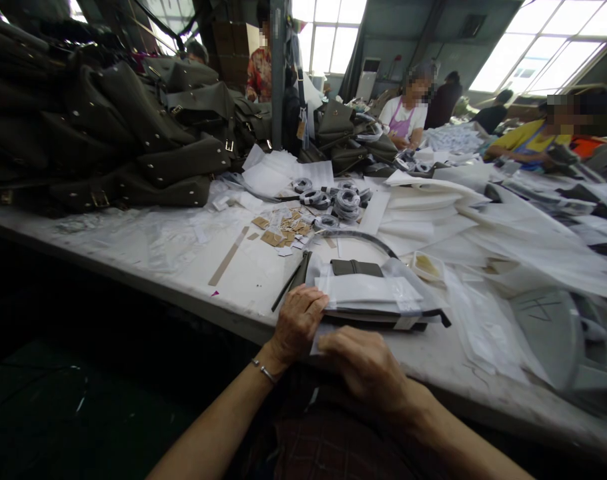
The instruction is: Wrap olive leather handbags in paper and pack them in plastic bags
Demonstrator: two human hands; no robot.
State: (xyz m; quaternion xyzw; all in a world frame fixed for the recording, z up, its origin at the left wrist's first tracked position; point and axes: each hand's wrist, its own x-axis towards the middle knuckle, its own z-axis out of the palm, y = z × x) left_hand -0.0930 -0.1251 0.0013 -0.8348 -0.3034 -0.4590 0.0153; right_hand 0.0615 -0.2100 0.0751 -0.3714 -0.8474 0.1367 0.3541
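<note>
While we're sitting at the near edge of the long work table (pixel 243 280), our left hand (pixel 297 325) is gripping the wrapped bag (pixel 356 268) (flat, dark olive, in a clear plastic sleeve) by its nine o'clock end, fingers curling tight round the edge and the thumb pressing on top. Our right hand (pixel 369 368) is resting at the bag's seven o'clock corner, touching the plastic. We're only seeing the back of it, fingers bent under, so we can't tell whether it's actually grabbing anything. The bag is lying flat right at the table's near edge, at twelve o'clock from us, with a white folded packet (pixel 368 290) sitting on top and a curved dark handle (pixel 356 235) arching just beyond it.

Going out from the bag: brown tags (pixel 282 231) are lying scattered at eleven o'clock, rolls of tape (pixel 341 200) are bunching up farther off at twelve, a small white tray (pixel 427 265) is sitting just beside it at one o'clock, and a big pile of dark bags (pixel 133 133) is filling the ten o'clock end of the table. A co-worker in white (pixel 408 115) and a co-worker in yellow (pixel 531 138) are working across the table at one and two o'clock, well apart from us.
</note>
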